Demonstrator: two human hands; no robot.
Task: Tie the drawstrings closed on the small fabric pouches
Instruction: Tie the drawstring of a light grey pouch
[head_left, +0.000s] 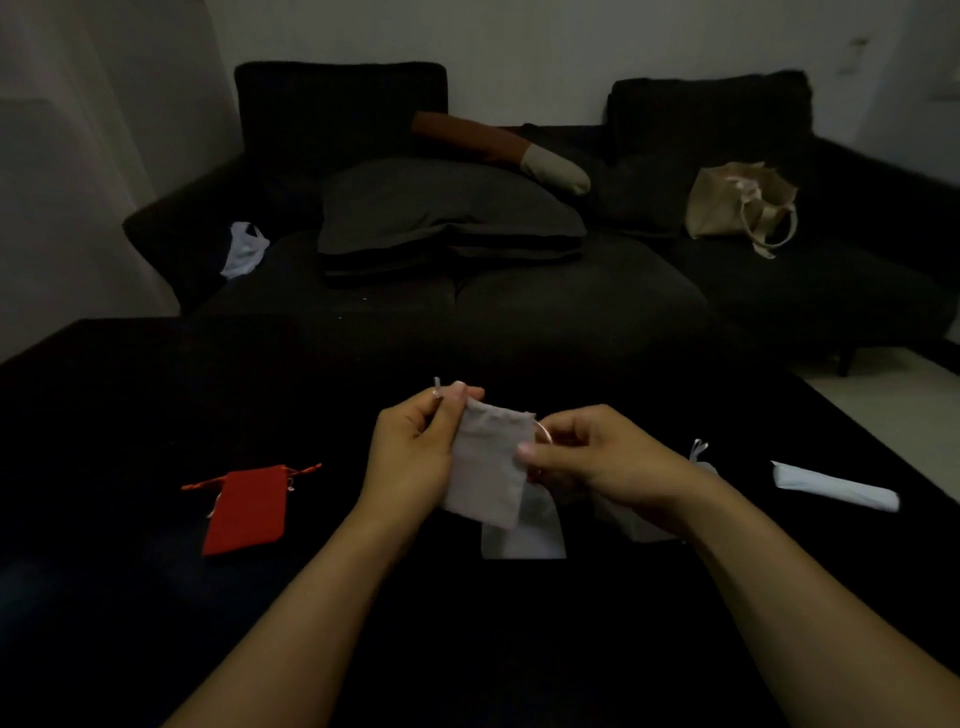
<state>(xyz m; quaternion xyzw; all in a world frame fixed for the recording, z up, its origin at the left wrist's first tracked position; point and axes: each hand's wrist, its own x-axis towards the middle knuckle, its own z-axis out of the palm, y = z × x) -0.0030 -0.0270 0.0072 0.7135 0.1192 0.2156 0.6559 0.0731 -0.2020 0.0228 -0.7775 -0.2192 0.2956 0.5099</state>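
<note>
The grey pouch (488, 467) is hanging in the air between the two hands, just above the dark table (130, 415), its gathered mouth turned up and away from the person so that both cords can be reached. The left hand (410, 452) is pinching the pouch's upper left corner and the pale cord end (438, 387), which is sticking up just past the fingertips; the fingers are curled in close round them. The right hand (587, 457) is curling round the thin loop of cord (543, 431) at the pouch's right edge, thumb lying across the cloth, probably to draw the mouth shut before knotting. Both forearms are reaching in from below, wrists bent slightly inward toward each other.

Directly under the fingers more pale pouches (524, 535) are lying flat, one partly hidden beneath the right wrist. Well to the left of the left hand a red pouch (244, 512) is lying with its cords spread out. Right of the right hand a white folded piece (836, 486) is resting. Beyond is a dark sofa (571, 291) carrying cushions and a tan bag (737, 205).
</note>
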